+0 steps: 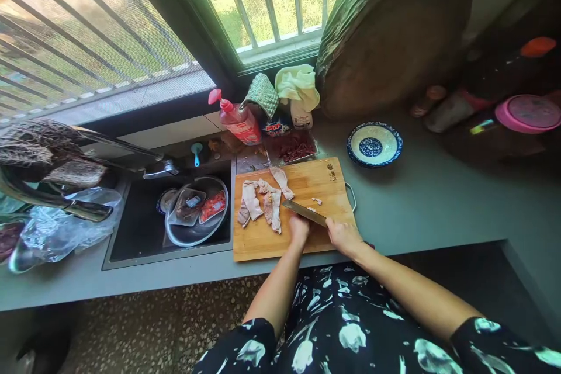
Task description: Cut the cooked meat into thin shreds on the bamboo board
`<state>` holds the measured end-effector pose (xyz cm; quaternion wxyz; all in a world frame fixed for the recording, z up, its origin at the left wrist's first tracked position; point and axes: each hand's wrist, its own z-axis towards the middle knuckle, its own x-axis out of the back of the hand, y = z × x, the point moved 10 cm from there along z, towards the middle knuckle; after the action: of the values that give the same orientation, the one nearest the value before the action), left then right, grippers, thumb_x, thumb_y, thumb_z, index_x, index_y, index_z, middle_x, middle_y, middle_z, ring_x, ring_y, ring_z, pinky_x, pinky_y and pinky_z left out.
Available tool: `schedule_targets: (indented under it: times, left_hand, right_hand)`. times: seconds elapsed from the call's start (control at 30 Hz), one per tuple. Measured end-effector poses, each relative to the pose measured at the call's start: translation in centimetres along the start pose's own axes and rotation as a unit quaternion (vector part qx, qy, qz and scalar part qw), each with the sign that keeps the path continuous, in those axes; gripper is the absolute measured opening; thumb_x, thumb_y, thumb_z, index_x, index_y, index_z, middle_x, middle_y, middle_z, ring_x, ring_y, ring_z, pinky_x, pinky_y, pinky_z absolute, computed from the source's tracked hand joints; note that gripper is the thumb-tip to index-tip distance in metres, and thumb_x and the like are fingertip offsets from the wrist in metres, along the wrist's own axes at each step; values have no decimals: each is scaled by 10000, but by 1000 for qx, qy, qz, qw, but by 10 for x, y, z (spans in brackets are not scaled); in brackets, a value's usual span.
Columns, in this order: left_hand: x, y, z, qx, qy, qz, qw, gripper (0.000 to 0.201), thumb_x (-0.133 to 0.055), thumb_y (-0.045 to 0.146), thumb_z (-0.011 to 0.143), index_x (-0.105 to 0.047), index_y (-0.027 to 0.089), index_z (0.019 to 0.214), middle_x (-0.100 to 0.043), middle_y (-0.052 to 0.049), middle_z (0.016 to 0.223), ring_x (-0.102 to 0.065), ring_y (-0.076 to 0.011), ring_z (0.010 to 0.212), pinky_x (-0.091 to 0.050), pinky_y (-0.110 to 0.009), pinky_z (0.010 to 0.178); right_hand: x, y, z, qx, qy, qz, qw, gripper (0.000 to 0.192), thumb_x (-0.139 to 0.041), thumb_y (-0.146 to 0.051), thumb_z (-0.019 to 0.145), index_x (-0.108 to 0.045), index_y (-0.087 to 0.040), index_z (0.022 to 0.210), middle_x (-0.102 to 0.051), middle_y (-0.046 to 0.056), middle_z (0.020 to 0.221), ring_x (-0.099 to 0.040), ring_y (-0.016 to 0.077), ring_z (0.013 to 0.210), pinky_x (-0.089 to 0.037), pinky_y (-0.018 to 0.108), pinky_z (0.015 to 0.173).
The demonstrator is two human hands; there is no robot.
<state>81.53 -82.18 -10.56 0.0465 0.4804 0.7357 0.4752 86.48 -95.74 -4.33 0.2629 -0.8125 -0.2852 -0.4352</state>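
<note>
My right hand (344, 236) is wrapped round the handle of a kitchen knife (307, 212), whose broad blade points left over a wooden cutting board (328, 187). Close under the blade, my left hand (299, 229) rests low on the board with its fingers bent in. The knife hides most of those fingers and whatever they grip. Pale pieces of raw meat with skin (252, 200) lie on the board's left half. Beyond the blade tip is a longer meat strip (281, 182), and a small scrap (316, 201) sits to the right of it.
Left of the board, a sink (135, 234) holds a metal bowl (170, 234) with packaged food. Behind the board stand a tray of dark red shredded meat (298, 149) and a pink pump bottle (241, 124). A blue-rimmed bowl (395, 149) stands to the right.
</note>
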Motion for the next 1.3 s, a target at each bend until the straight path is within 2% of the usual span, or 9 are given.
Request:
schedule_targets:
  times: [0.1, 0.23, 0.53, 0.7, 0.83, 0.97, 1.17, 1.3]
  left_hand:
    - [7, 17, -6, -126, 58, 31, 990, 234, -620, 112, 587, -597, 112, 819, -637, -79, 782, -593, -202, 739, -472, -271, 645]
    - [4, 26, -15, -264, 84, 103, 955, 162, -593, 148, 658, -610, 140, 818, -600, -82, 884, -563, -192, 814, -459, -291, 709]
    - [-14, 39, -35, -441, 88, 258, 855, 81, -523, 144, 749, -599, 153, 777, -554, -84, 857, -493, -207, 858, -429, -355, 760]
    - [-16, 40, -37, -472, 88, 269, 835, 91, -504, 124, 757, -587, 150, 733, -558, -80, 807, -498, -211, 834, -421, -373, 745]
    - [-15, 35, -31, -464, 84, 254, 845, 96, -507, 102, 726, -581, 160, 705, -567, -61, 758, -512, -209, 814, -429, -375, 757]
    - [-14, 29, -25, -450, 87, 243, 855, 137, -494, 59, 686, -581, 158, 723, -582, -67, 795, -514, -221, 877, -442, -380, 783]
    - [-15, 26, -23, -459, 97, 251, 846, 209, -494, 33, 669, -586, 139, 824, -593, -90, 849, -524, -226, 922, -437, -393, 833]
    - [-15, 31, -28, -469, 106, 261, 837, 192, -524, 35, 662, -589, 126, 818, -598, -89, 813, -536, -221, 883, -431, -378, 842]
  right_hand:
    - [2, 0, 3, 2, 3, -2, 1000, 208, -260, -220, 883, -443, -177, 971, -600, 87, 840, -605, 215, 743, -422, 274, 605]
    - [3, 1, 4, -2, 8, -3, 1000, 202, -267, -205, 877, -446, -172, 965, -599, 97, 848, -606, 217, 741, -427, 279, 601]
    - [1, 3, 9, -12, -17, 23, 1000, 176, -285, -181, 865, -437, -166, 953, -609, 102, 839, -605, 213, 758, -424, 291, 636]
    - [-3, -1, 9, -15, -29, 33, 999, 178, -289, -152, 851, -437, -164, 949, -604, 109, 839, -604, 220, 779, -431, 298, 645]
    - [0, -5, 8, -26, -25, 25, 999, 208, -286, -102, 828, -443, -164, 949, -598, 104, 813, -609, 237, 759, -444, 312, 614]
    - [0, -3, 1, -27, -27, 16, 999, 211, -298, -83, 816, -453, -148, 943, -596, 122, 824, -611, 239, 764, -450, 322, 627]
    - [-9, 10, -13, -35, -33, 1, 999, 212, -307, -59, 807, -464, -132, 930, -604, 139, 822, -610, 235, 780, -455, 317, 641]
    - [1, 1, -3, -39, -21, -4, 999, 220, -290, -72, 819, -470, -126, 934, -603, 155, 831, -614, 237, 767, -455, 325, 641]
